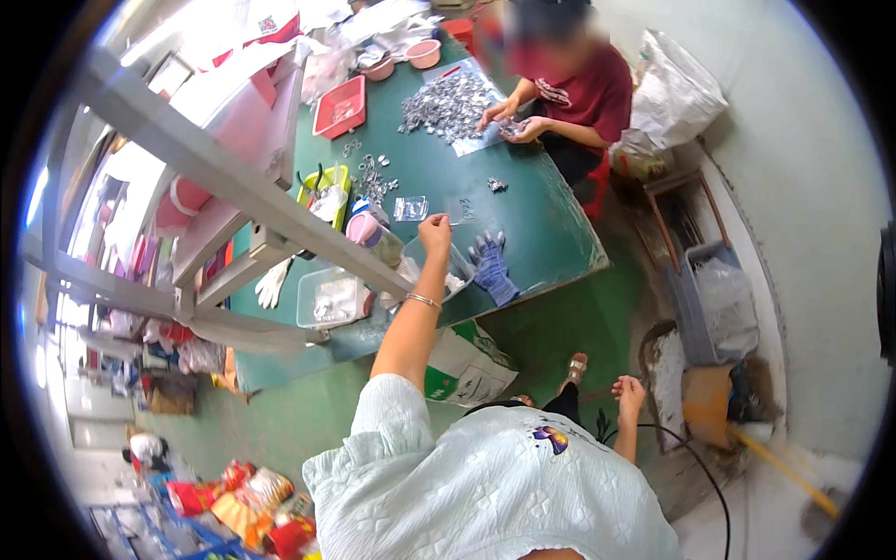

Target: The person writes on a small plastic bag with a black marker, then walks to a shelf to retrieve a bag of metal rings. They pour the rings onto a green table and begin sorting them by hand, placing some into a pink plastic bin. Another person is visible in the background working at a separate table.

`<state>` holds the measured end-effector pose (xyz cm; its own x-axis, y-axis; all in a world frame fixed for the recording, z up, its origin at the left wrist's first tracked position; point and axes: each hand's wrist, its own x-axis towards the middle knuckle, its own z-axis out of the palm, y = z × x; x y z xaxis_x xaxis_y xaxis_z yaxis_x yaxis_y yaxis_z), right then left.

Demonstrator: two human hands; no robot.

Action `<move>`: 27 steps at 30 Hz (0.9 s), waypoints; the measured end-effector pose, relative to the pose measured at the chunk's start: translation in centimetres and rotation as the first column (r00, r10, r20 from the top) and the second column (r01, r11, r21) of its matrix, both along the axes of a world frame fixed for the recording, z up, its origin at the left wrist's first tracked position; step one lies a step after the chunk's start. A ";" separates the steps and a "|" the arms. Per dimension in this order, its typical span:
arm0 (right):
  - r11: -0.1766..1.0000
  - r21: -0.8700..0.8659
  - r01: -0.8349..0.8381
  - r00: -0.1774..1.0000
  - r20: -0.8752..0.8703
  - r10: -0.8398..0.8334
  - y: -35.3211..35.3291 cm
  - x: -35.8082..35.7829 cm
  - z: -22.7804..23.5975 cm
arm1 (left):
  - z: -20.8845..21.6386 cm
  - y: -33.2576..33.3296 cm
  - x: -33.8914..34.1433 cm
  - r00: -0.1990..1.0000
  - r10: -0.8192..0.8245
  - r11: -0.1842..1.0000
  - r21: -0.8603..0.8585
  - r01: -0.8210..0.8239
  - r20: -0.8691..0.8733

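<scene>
My left hand (pixel 435 235) reaches over the green table, its fingers pinched at the edge of a small clear plastic bag (pixel 461 211) with little dark pieces in it. Just left of that lies another small clear packet (pixel 411 208). Beneath my left wrist sits a clear plastic bin (pixel 457 283), partly hidden by the forearm. A blue-grey knitted glove (pixel 493 269) rests to the right of the bin. Low at my right side, away from the table, my right hand (pixel 630 394) hangs with its fingers curled in and nothing visible in them.
Across the table (pixel 541 238) a co-worker (pixel 583 89) handles pieces beside a heap of small metal parts (pixel 448 103). A red tray (pixel 340 107), a yellow-green basket (pixel 324 194) and a clear tub (pixel 334 297) stand leftward. A metal frame (pixel 215 149) crosses the left side.
</scene>
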<state>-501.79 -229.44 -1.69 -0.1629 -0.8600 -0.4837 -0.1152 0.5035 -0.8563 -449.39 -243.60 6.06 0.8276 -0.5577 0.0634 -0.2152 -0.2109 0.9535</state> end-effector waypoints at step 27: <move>0.846 0.363 -0.392 0.898 -0.050 0.437 -21.6 -0.3 -6.1 | -3.5 -3.2 14.5 0.822 0.438 0.626 0.532 -0.570 0.364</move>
